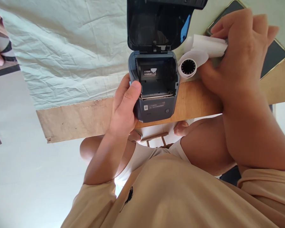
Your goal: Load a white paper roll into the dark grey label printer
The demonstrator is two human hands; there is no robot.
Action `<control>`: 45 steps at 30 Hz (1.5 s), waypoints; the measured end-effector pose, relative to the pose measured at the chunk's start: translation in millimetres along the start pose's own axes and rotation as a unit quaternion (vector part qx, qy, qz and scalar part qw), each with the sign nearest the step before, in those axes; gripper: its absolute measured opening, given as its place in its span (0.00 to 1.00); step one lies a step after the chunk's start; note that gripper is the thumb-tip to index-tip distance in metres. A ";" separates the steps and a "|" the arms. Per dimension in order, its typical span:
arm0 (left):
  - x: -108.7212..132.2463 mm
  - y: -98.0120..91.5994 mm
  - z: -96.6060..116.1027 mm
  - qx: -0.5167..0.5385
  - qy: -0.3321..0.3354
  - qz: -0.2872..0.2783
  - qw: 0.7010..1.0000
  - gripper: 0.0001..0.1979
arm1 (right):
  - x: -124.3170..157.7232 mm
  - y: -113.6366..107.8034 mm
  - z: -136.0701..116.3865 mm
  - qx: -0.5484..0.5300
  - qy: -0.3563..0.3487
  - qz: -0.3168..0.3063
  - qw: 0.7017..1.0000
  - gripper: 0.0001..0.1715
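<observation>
Head view, and the two hands are well apart. The left hand (126, 107) is clamped on the left side of the printer (137, 110), thumb over the rim, fingers out of sight behind. That printer sits mid-scene at the table's (73, 122) near edge, lid (154, 25) raised on the far side, its bay bare to view!

Over to the right: the right hand (239, 53) is half curled, fingers on the far side of the paper (210, 46), thumb on the near side. How firm is that hold? Cannot tell; the palm hides it. One roll or two is hard to make out, but a dark, toothed core (188, 67) faces us just beside the printer.

Under that hand, a phone (275, 57), partly covered, on the cloth (73, 47). The lid's far end is cut off.

Now the writing: a sticker (150, 72) inside the bay appears to start "打印面", the rest blurred. On the near face, a label (154, 106), lettering too small, and a power button (167, 110) with its symbol.
</observation>
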State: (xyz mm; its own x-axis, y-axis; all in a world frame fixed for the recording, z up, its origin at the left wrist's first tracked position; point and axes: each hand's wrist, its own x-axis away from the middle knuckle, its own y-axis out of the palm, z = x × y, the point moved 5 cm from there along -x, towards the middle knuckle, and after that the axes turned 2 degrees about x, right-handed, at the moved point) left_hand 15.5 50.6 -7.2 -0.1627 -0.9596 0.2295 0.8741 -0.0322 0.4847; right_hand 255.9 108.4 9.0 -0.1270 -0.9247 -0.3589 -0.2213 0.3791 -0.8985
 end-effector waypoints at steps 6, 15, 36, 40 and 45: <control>-0.9 -3.6 0.4 0.006 0.008 -0.008 1.000 0.21 | 11.2 -10.1 4.8 0.006 -0.029 -0.007 1.000 0.25; -6.8 -8.8 -2.2 -0.028 0.005 -0.013 1.000 0.16 | 16.8 -32.8 -3.4 -0.090 -0.118 -0.057 0.987 0.20; -3.9 -8.4 1.3 -0.027 -0.005 0.000 1.000 0.20 | 9.2 -30.9 5.5 -0.485 0.087 -0.025 0.870 0.26; -4.5 -8.1 0.9 -0.021 -0.012 0.000 1.000 0.20 | 8.3 -24.0 2.5 -0.534 0.106 -0.059 0.837 0.18; -5.2 -6.4 3.4 -0.021 -0.005 -0.004 1.000 0.17 | 12.1 -26.2 3.7 -0.434 0.035 -0.028 0.900 0.09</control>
State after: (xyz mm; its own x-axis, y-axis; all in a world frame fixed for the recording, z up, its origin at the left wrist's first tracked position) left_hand 9.2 56.8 -8.6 -0.1738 -0.9563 0.2352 0.8916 -0.0514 0.4499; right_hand 263.8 87.1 27.3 -0.1456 -0.9501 -0.2758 -0.8976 0.2442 -0.3671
